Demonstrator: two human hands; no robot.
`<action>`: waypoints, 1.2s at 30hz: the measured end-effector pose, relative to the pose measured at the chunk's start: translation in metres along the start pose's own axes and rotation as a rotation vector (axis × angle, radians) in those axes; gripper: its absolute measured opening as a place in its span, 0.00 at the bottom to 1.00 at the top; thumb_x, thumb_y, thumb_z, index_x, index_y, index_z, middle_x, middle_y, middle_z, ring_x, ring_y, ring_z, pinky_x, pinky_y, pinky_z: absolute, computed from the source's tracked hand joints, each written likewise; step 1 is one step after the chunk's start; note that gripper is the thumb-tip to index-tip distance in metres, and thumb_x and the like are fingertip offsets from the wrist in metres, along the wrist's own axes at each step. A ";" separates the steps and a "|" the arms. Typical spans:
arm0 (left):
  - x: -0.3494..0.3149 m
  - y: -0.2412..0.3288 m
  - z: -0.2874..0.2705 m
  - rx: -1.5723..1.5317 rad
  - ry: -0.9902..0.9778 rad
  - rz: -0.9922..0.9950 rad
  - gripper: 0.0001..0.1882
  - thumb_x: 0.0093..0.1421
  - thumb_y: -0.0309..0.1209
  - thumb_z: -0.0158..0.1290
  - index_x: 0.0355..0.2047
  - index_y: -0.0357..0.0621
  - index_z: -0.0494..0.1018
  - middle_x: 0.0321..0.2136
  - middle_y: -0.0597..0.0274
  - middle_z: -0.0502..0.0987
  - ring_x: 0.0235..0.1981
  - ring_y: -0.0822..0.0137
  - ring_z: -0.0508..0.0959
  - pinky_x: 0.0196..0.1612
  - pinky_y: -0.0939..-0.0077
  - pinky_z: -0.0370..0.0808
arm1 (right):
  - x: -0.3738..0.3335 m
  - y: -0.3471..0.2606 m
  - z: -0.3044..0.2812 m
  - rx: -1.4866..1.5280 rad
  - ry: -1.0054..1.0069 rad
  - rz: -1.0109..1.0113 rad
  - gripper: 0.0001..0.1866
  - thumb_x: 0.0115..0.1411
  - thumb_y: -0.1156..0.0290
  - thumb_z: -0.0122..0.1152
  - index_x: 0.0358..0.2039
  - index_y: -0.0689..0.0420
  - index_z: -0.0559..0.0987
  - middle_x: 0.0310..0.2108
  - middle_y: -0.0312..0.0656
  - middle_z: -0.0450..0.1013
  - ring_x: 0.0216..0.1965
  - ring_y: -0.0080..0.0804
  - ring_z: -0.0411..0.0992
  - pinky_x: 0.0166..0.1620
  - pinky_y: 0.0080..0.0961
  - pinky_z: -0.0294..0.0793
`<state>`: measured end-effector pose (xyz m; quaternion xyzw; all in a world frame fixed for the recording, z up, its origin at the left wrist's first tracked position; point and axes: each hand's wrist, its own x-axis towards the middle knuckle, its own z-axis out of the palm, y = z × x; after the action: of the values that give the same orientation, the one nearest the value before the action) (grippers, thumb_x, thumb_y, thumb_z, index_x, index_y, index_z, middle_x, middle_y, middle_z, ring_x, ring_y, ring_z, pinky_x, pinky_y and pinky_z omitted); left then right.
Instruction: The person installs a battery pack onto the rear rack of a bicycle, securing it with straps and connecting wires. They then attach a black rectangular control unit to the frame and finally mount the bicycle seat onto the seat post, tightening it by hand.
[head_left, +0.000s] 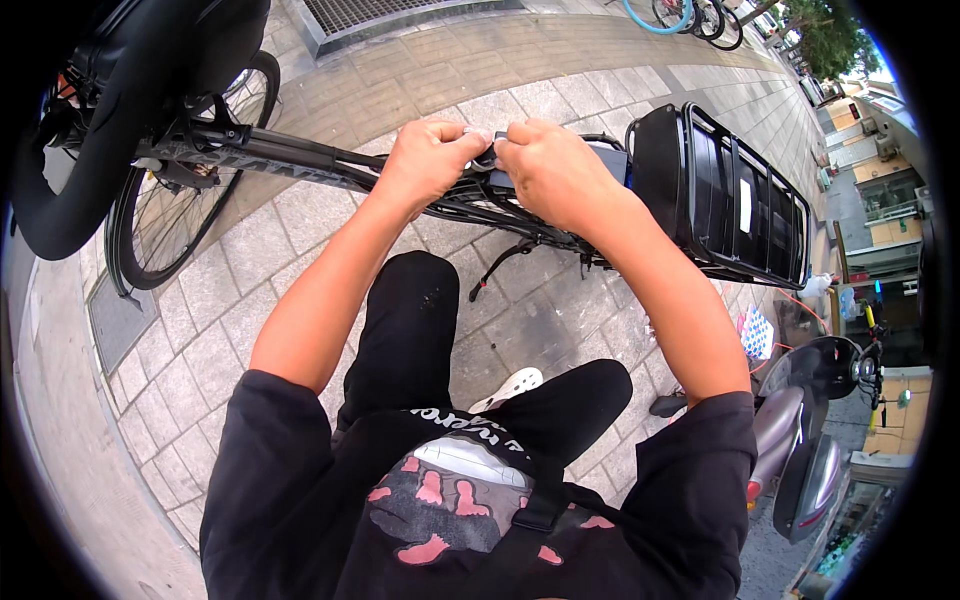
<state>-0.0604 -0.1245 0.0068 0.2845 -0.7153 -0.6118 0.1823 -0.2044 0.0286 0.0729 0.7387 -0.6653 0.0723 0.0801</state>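
A dark grey bicycle [285, 150] stands crosswise in front of me, its front wheel to the left. Both my hands meet over the middle of its frame, where no saddle shows. My left hand [428, 163] is closed, thumb and fingertips pinched together at a small dark part [486, 157] on the frame. Close against it from the other side, my right hand [555, 172] is closed too, its fingertips at the same part. Whatever the fingertips hold is too small and covered to make out. Just right of my right hand sits a black rear rack [700, 190].
A large black handlebar cover [75, 190] fills the upper left. The kickstand [497, 268] reaches down to the paving [240, 270]. A parked scooter [800, 440] stands at the right, near a blue-dotted bag [757, 332]. A metal grate [370, 12] and other bicycles [700, 18] lie farther off.
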 end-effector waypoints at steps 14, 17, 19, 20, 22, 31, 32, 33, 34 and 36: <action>0.008 0.006 -0.003 -0.208 -0.097 -0.055 0.16 0.67 0.44 0.64 0.43 0.43 0.87 0.31 0.70 0.81 0.31 0.76 0.76 0.34 0.76 0.72 | 0.012 0.008 -0.006 0.075 -0.091 0.064 0.13 0.66 0.64 0.69 0.38 0.63 0.84 0.35 0.50 0.78 0.44 0.54 0.79 0.47 0.47 0.79; 0.005 0.004 -0.003 -0.206 -0.099 -0.035 0.16 0.67 0.45 0.64 0.43 0.45 0.88 0.31 0.71 0.81 0.32 0.77 0.75 0.34 0.76 0.72 | 0.015 0.007 -0.008 0.046 -0.125 0.056 0.14 0.66 0.62 0.70 0.37 0.62 0.85 0.35 0.50 0.78 0.43 0.54 0.80 0.47 0.47 0.80; 0.003 0.006 -0.005 -0.180 -0.120 -0.030 0.18 0.67 0.45 0.63 0.43 0.43 0.88 0.33 0.68 0.80 0.34 0.75 0.76 0.37 0.74 0.73 | 0.016 0.005 -0.014 0.056 -0.154 0.061 0.13 0.66 0.63 0.70 0.36 0.62 0.84 0.34 0.50 0.78 0.42 0.54 0.79 0.46 0.47 0.79; 0.002 0.005 -0.004 -0.167 -0.131 -0.027 0.19 0.67 0.46 0.63 0.43 0.42 0.88 0.34 0.67 0.80 0.36 0.74 0.77 0.39 0.74 0.74 | 0.015 0.003 -0.015 0.061 -0.169 0.063 0.13 0.66 0.64 0.70 0.36 0.62 0.84 0.33 0.49 0.78 0.41 0.54 0.79 0.46 0.48 0.79; 0.000 -0.008 0.012 0.053 0.119 0.200 0.22 0.64 0.44 0.64 0.45 0.33 0.86 0.37 0.53 0.82 0.38 0.59 0.83 0.44 0.65 0.78 | 0.010 -0.001 -0.011 0.050 -0.129 0.046 0.12 0.65 0.65 0.70 0.36 0.63 0.84 0.32 0.49 0.77 0.39 0.54 0.79 0.45 0.48 0.79; 0.008 -0.010 0.005 -0.032 0.029 0.086 0.23 0.69 0.45 0.61 0.48 0.34 0.86 0.43 0.57 0.79 0.40 0.63 0.80 0.48 0.66 0.77 | 0.006 -0.005 0.001 0.042 0.022 0.031 0.15 0.64 0.63 0.72 0.40 0.64 0.84 0.33 0.52 0.76 0.38 0.55 0.78 0.44 0.49 0.78; 0.008 -0.008 0.001 -0.001 0.012 0.102 0.23 0.69 0.45 0.61 0.48 0.34 0.86 0.43 0.57 0.79 0.40 0.63 0.81 0.48 0.66 0.77 | 0.008 -0.005 -0.003 0.061 -0.003 0.059 0.16 0.64 0.62 0.73 0.41 0.64 0.85 0.33 0.52 0.76 0.39 0.56 0.78 0.45 0.49 0.78; 0.007 -0.006 -0.001 0.031 -0.004 0.116 0.24 0.69 0.45 0.61 0.49 0.34 0.86 0.44 0.57 0.80 0.39 0.63 0.81 0.48 0.66 0.78 | 0.009 -0.005 -0.004 0.081 -0.029 0.087 0.17 0.65 0.61 0.73 0.41 0.64 0.85 0.34 0.52 0.76 0.39 0.56 0.78 0.45 0.49 0.78; 0.006 -0.003 -0.003 0.056 -0.039 0.104 0.24 0.70 0.46 0.61 0.49 0.35 0.86 0.45 0.56 0.81 0.41 0.63 0.82 0.48 0.67 0.78 | 0.007 -0.005 -0.003 0.091 -0.020 0.105 0.18 0.64 0.60 0.73 0.41 0.64 0.86 0.34 0.52 0.76 0.39 0.56 0.78 0.45 0.49 0.78; 0.007 0.006 -0.010 0.113 -0.111 0.084 0.24 0.70 0.46 0.60 0.50 0.35 0.86 0.47 0.55 0.84 0.44 0.64 0.83 0.50 0.67 0.78 | 0.007 -0.004 -0.001 0.111 0.007 0.144 0.19 0.64 0.58 0.74 0.41 0.63 0.87 0.34 0.52 0.76 0.39 0.56 0.78 0.45 0.49 0.78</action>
<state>-0.0613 -0.1359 0.0136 0.2296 -0.7690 -0.5770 0.1518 -0.2001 0.0224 0.0749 0.6922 -0.7112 0.1175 0.0359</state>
